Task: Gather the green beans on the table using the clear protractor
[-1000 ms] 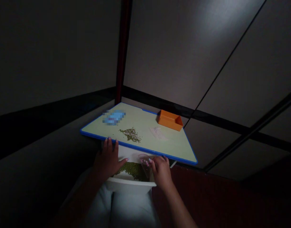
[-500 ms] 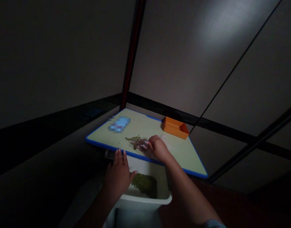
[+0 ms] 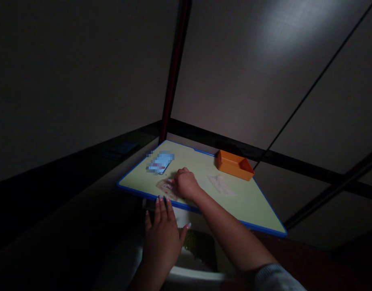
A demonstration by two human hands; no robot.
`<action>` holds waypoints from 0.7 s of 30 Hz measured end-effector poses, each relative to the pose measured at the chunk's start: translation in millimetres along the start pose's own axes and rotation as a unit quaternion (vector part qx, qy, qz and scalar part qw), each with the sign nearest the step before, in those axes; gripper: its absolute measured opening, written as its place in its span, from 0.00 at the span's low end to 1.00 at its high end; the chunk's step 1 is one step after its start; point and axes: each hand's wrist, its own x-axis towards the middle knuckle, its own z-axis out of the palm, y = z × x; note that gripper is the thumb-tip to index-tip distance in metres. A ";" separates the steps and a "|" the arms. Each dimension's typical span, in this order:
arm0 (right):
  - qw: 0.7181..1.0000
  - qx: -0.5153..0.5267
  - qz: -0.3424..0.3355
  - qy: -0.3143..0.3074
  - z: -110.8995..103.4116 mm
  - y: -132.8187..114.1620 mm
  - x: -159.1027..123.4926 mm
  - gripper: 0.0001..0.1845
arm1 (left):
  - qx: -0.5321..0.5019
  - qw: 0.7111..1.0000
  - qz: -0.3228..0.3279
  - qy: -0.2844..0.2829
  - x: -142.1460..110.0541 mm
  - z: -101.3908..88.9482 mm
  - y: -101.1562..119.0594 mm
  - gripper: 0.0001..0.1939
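Fingers closed, my right hand (image 3: 186, 184) grips a thin, clear, curved plastic piece (image 3: 167, 189) with pink and red marks, held against the pale yellow tabletop (image 3: 249, 210) near its front edge. My left hand (image 3: 163, 234) is open, its fingertips resting at the table's blue edge and its thumb spread out. Below that edge stands a white bin (image 3: 201, 275), partly hidden by my left hand and right forearm. Small green grains (image 3: 201, 246) lie inside it. A patch of whitish grains (image 3: 222, 186) lies on the tabletop right of my right hand.
An orange open-topped box (image 3: 235, 165) stands at the table's back right. A phone with a lit, blurred screen (image 3: 161, 162) lies at the left, just beyond the plastic piece. Panelled walls (image 3: 228, 93) stand close behind the table and on the left.
My right hand has lifted the plastic piece from the bin onto the tabletop and moved it left. The green pile there no longer shows. My left hand stays by the edge.
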 end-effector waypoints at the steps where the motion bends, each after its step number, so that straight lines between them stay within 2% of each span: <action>1: 1.000 -0.007 0.004 0.001 1.3 0.7 -0.4 0.20 | -0.002 1.000 -0.001 -0.004 -0.1 -0.8 0.0 0.41; 7: 0.998 -0.040 0.025 0.028 3.9 12.3 -7.7 0.18 | -0.009 1.000 0.004 -0.030 0.3 -2.1 -0.8 0.42; 18: 0.996 -0.051 0.073 0.026 3.9 44.2 -20.4 0.17 | 0.001 0.999 0.035 0.015 -3.5 5.8 -9.6 0.41; 21: 0.997 -0.035 0.065 0.023 5.0 48.3 -22.0 0.16 | 0.003 0.998 0.050 0.024 -2.8 6.0 -11.8 0.41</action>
